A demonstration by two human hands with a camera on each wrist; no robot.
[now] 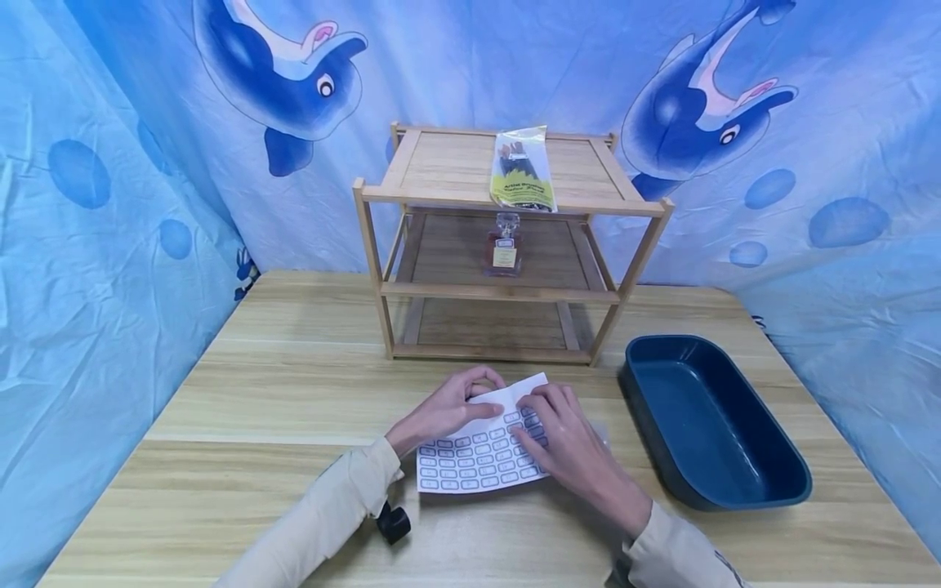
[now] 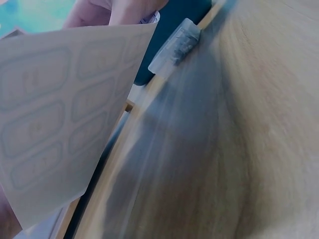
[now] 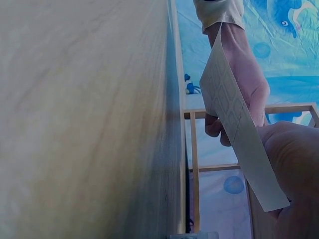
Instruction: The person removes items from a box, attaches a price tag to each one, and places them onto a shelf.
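Observation:
A white sheet of labels [image 1: 470, 459], printed with rows of small blue-bordered boxes, is held above the table. My left hand [image 1: 448, 408] grips its upper left part, thumb on the printed face and fingers behind. At the sheet's right side, my right hand [image 1: 569, 441] pinches it with bent fingers and thumb. The left wrist view shows the sheet's back [image 2: 55, 119], the boxes faintly showing through. In the right wrist view the sheet [image 3: 244, 144] is seen nearly edge-on between both hands. Whether any label is lifted is hidden by the right fingers.
A clear plastic box [image 2: 175, 47] lies on the table beyond the right hand. To the right stands a dark blue basin [image 1: 720, 425]. At the back, a wooden shelf [image 1: 500, 286] bears a packet of artist brushes [image 1: 524, 170] on top and a perfume bottle [image 1: 503, 247] below.

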